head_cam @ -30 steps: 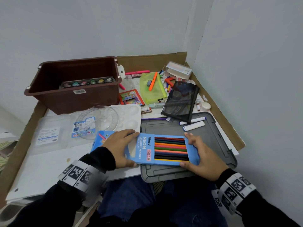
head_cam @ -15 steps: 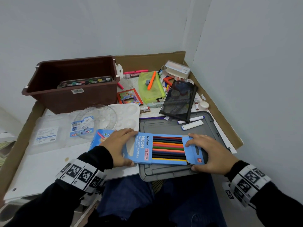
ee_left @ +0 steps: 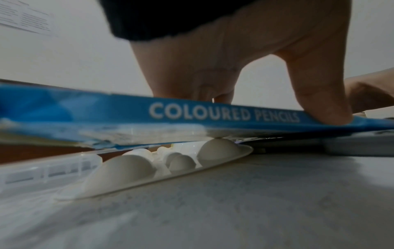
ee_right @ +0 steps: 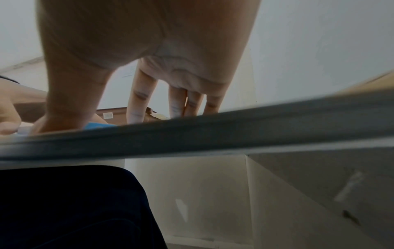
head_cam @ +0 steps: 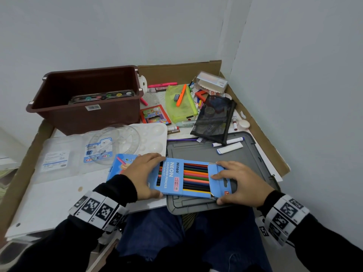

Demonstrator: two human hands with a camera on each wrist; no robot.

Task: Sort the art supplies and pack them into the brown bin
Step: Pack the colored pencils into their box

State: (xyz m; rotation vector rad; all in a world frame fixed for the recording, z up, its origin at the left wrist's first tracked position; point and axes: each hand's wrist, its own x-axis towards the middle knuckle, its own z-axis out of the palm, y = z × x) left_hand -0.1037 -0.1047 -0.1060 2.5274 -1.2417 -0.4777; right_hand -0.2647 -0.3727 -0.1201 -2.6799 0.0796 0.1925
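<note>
A blue box of neon coloured pencils [head_cam: 172,177] lies flat across the grey lid [head_cam: 206,150] and the edge of a white paint palette [head_cam: 155,134]. My left hand [head_cam: 147,175] grips its left end, thumb on the near edge and fingers over the far edge; the left wrist view shows the thumb on the box [ee_left: 213,112]. My right hand [head_cam: 233,183] holds the right end flap, thumb at the near edge. The brown bin [head_cam: 82,118] stands at the back left with a watercolour set [head_cam: 102,96] inside.
A second blue box [head_cam: 119,163] lies under my left hand. A clear round pen case [head_cam: 112,144] rests on the palette. A green pouch [head_cam: 180,103], black mesh pouch [head_cam: 214,118], loose markers [head_cam: 229,148] and small boxes crowd the back right corner by the walls.
My right hand has slid to the right along the box, and the end flap now sticks out at that side. The left hand stays on the left end.
</note>
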